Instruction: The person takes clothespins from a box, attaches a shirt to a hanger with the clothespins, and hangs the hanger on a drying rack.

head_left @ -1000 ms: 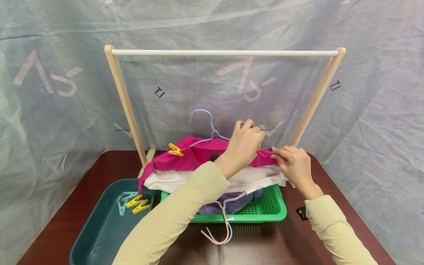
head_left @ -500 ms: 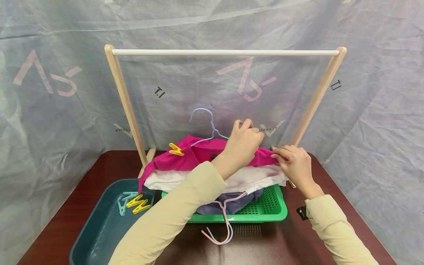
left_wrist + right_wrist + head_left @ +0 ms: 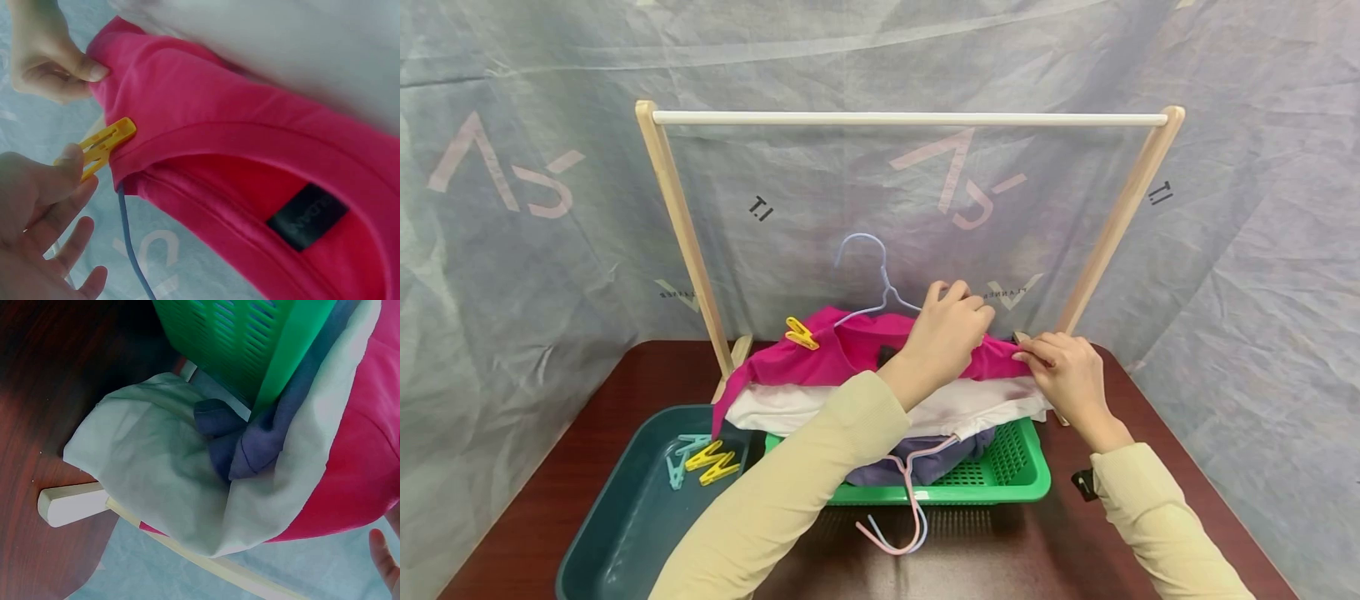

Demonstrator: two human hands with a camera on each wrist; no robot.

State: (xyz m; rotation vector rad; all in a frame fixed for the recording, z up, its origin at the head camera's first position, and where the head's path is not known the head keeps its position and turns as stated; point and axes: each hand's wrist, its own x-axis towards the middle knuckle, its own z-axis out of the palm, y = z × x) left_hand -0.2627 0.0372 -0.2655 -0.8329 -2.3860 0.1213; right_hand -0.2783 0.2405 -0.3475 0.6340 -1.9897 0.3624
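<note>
On clothespin [image 3: 111, 141], pinch of left hand [image 3: 942, 337]

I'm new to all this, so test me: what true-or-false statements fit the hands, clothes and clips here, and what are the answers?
1. The left hand pinches a yellow clip. True.
2. The right hand holds nothing. False: it pinches the pink shirt.
3. Two blue clips lie in the dark tub. True.
4. The blue hanger hooks over the white rod. False: its hook is below the rod.
5. A purplish cloth lies in the green basket. True.
</note>
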